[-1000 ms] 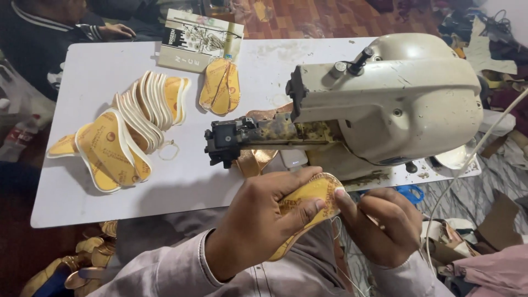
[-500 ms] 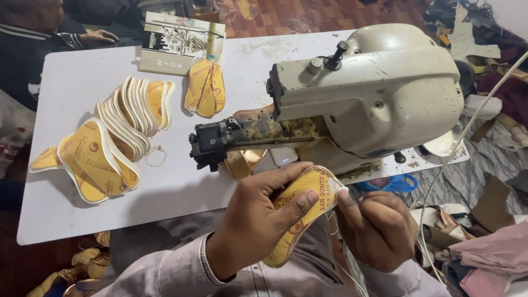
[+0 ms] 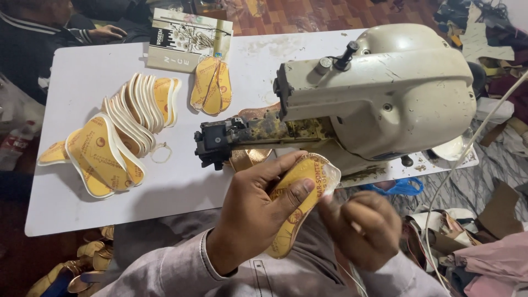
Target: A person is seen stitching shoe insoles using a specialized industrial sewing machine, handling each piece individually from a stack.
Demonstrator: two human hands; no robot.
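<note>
Here the left hand (image 3: 253,214) has a closed grip on the yellow insole (image 3: 308,184), while the right hand (image 3: 366,228) pinches its edge.

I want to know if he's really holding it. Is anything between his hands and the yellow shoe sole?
Nothing visible. The left hand grips the yellow insole directly, thumb across its face. The right hand pinches its edge.

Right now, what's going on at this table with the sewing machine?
A person holds a yellow insole in the left hand, thumb pressed across it, while the right hand works at its upper edge, just in front of the cream sewing machine. On the white table lie a fanned stack of yellow insoles, another pair and a printed booklet. Another person's hand rests at the far corner.
</note>
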